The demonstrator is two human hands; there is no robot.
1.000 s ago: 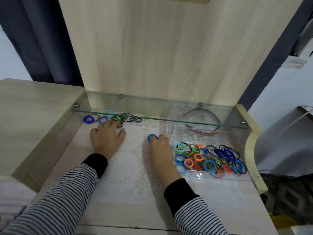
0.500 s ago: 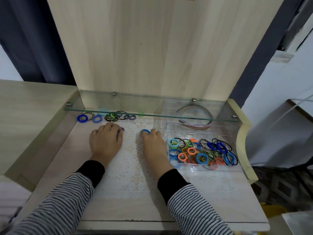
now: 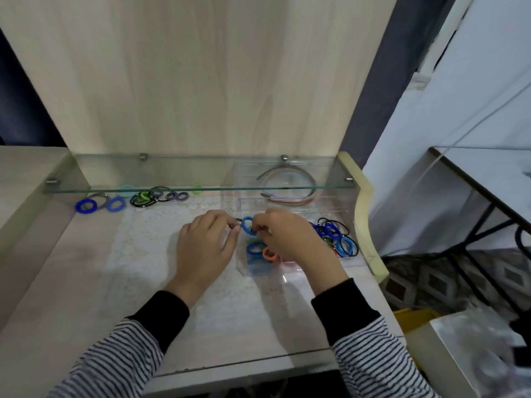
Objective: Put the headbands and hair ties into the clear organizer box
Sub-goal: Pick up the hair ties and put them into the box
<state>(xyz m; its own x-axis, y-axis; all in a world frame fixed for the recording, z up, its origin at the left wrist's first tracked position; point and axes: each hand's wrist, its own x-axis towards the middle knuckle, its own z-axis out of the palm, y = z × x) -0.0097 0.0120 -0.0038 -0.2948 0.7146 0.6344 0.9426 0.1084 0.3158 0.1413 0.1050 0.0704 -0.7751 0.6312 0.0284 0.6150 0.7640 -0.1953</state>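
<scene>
Your right hand (image 3: 287,237) pinches a blue hair tie (image 3: 246,223) over the clear box (image 3: 290,270), likely to drop it in; your left hand (image 3: 205,244), alongside, seems to pinch a thin black tie (image 3: 237,221).

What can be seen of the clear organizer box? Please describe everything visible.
The clear organizer box looks like transparent plastic, rectangular, without a lid, split into compartments. It stands at the right of the desk, its back under the glass shelf. The back compartment holds headbands; the front one holds coloured hair ties. The right hand, pinching a blue hair tie, hangs over its front left and hides part; contact is unclear.
</scene>
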